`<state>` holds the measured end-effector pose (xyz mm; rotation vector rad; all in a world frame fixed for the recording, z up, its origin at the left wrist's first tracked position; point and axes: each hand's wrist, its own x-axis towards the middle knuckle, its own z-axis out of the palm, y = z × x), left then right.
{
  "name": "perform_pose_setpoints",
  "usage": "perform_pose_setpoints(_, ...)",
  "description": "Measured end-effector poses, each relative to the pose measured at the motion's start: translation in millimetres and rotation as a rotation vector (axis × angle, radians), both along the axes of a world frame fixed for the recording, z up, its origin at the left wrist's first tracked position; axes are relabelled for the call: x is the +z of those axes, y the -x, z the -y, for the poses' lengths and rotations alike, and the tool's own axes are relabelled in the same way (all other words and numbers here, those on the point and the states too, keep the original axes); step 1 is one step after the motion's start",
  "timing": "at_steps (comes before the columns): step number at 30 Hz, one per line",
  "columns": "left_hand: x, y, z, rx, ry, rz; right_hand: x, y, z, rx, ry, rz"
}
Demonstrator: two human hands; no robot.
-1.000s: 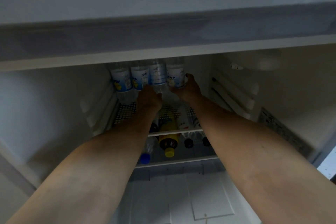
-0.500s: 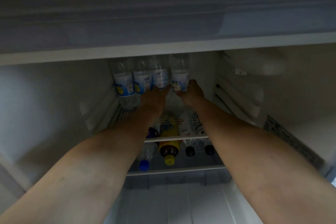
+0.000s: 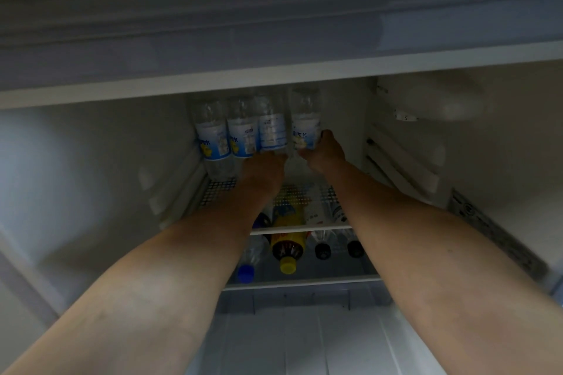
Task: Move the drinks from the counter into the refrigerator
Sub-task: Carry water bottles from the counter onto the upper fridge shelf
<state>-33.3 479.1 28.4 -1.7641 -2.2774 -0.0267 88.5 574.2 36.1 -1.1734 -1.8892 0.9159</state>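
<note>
Setting: refrigerator (image 3: 91,176) interior is viewed from above and in front, with both forearms reaching deep onto the perforated upper shelf (image 3: 219,189).
Task items: four water bottles (image 3: 259,134) are stood upright in a row at the back of that shelf; the three on the left are touching, and the fourth bottle (image 3: 305,126) is set slightly apart to the right.
Left hand: left hand (image 3: 263,166) is placed at the base of the third bottle (image 3: 272,134); its fingers are hidden behind the hand, so whether they curl round the bottle cannot be told.
Right hand: right hand (image 3: 323,152) is wrapped round the lower part of the fourth bottle, thumb up along its right side.
Lower shelf: more drinks are laid flat beneath, among them a yellow-capped bottle (image 3: 288,248) and a blue-capped bottle (image 3: 246,271).
Stage: final seating of the last bottles is judged to be in progress.
Risk, tipping: a tall, narrow bottle could be toppled if it is released before its base sits flat on the shelf.
Risk, knock-on: the touching row could be pushed over by a sideways nudge while the gap is closed.
Risk, withdrawal: bottles could be clipped by wrists pulled back carelessly in the tight space.
</note>
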Motion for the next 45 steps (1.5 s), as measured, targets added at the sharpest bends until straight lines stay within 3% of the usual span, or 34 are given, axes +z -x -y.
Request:
perform_pose_setpoints(6,12.0,-1.7,3.1,0.090,-0.402,0.299,12.0,4.7,2.9,-0.129,0.083,0.040)
perform_pose_setpoints(9,9.3,7.3,5.1,0.120,-0.474,0.440,12.1,15.2,26.5,-0.278,-0.224,-0.259)
perform_pose_setpoints(11,5.5,9.6,7.1,0.147,-0.489,0.509,7.8,26.7,43.4,-0.198,-0.366,-0.275)
perform_pose_setpoints(15,3.3,12.3,9.9,0.136,-0.447,0.620,1.7,49.9,46.5,-0.015,-0.219,-0.021)
perform_pose_setpoints(21,8.3,17.5,11.8,0.113,-0.300,0.642,9.3,60.3,31.1,-0.030,-0.092,0.025)
perform_pose_setpoints(32,12.5,18.6,22.2,0.095,-0.243,0.735,2.6,51.1,30.3,-0.057,-0.097,0.056)
perform_pose_setpoints(35,18.0,12.4,28.1,0.164,-0.324,0.780,2.7,40.3,34.8,-0.075,-0.127,0.104)
perform_pose_setpoints(40,16.9,-9.4,42.5,0.230,-0.653,1.065,0.2,7.3,39.4,-0.258,-0.111,-0.116)
perform_pose_setpoints(42,16.7,-21.2,47.3,0.216,-0.671,1.040,1.4,-2.8,30.3,-0.270,-0.015,-0.213)
perform_pose_setpoints(45,19.8,-28.2,46.7,0.171,-0.545,0.936,0.0,-5.6,16.9,-0.079,0.151,-0.195)
